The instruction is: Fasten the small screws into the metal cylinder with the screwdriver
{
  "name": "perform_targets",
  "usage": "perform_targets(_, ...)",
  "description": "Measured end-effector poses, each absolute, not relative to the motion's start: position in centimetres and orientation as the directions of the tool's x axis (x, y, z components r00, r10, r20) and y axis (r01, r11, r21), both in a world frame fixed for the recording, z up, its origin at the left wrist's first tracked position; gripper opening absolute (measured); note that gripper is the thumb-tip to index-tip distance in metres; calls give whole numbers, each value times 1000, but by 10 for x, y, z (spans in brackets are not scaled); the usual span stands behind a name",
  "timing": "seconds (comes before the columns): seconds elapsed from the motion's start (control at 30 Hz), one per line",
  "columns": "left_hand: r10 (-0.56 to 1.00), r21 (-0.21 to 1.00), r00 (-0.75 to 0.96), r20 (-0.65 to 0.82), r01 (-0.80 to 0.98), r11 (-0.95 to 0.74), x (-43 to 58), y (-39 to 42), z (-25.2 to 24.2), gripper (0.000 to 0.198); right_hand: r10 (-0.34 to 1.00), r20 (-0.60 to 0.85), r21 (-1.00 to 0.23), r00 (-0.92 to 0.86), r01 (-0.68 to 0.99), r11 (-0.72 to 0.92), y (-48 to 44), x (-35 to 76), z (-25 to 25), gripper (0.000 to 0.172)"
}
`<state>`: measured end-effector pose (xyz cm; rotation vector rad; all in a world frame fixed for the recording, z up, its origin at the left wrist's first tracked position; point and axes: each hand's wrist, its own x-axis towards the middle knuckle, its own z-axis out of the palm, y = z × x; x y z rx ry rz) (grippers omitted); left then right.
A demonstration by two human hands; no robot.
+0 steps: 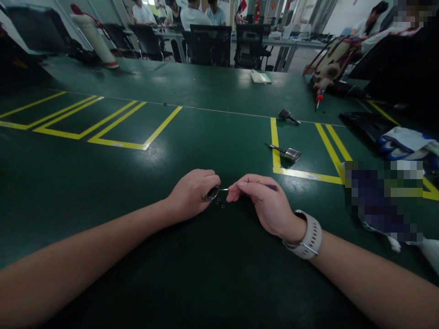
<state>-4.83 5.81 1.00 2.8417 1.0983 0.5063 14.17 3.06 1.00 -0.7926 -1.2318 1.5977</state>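
My left hand (195,194) is closed around a small dark metal cylinder (212,193), its round open end turned toward my right hand. In my right hand (264,201), the fingers pinch a slim screwdriver (272,187) with a dark purple handle. Its thin shaft reaches left to the rim of the cylinder; whether the tip is inside cannot be seen. Just below, two tiny dark rings (221,203) lie on the green table (192,274). Farther right rest a metal cylinder with a thin shaft (291,154) and a similar darker one (285,114).
Yellow tape lines (118,144) mark the table left and right. At the right lie blue-and-white gloves (408,141) and a red-handled tool (319,97). A white cylinder with a red base (94,41) stands back left, a small paper (260,77) back centre. Chairs and people are beyond.
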Motion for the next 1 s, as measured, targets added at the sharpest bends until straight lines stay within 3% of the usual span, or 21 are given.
perform_targets(0.17,697,225,665,270,660,-717,-49,59,8,9,944,14,-943,-329,-320,-97,29,141,10,20)
perform_targets(0.37,811,404,490,319,704,-584,-55,64,3,5,962,156,-950,-223,-302,84,24,142,6,20)
perform_targets(0.43,845,450,400,355,719,-530,-56,64,2,9,965,198,-955,-173,-254,150,23,142,6,19)
perform_targets(0.53,874,495,295,386,734,-466,-55,64,3,13,965,194,-981,-177,-35,191,22,140,7,14)
perform_targets(0.63,891,539,209,403,733,-415,-53,62,8,14,931,145,-941,-335,245,235,21,137,10,18)
perform_targets(0.73,908,603,131,399,709,-367,-52,62,12,15,812,140,-831,-566,378,407,16,134,14,25)
perform_targets(0.87,921,690,39,389,649,-319,-54,63,15,15,637,124,-729,-761,366,579,3,128,18,28)
perform_targets(1.0,928,748,-46,371,607,-269,-57,68,13,16,396,173,-571,-902,236,787,-13,120,15,34)
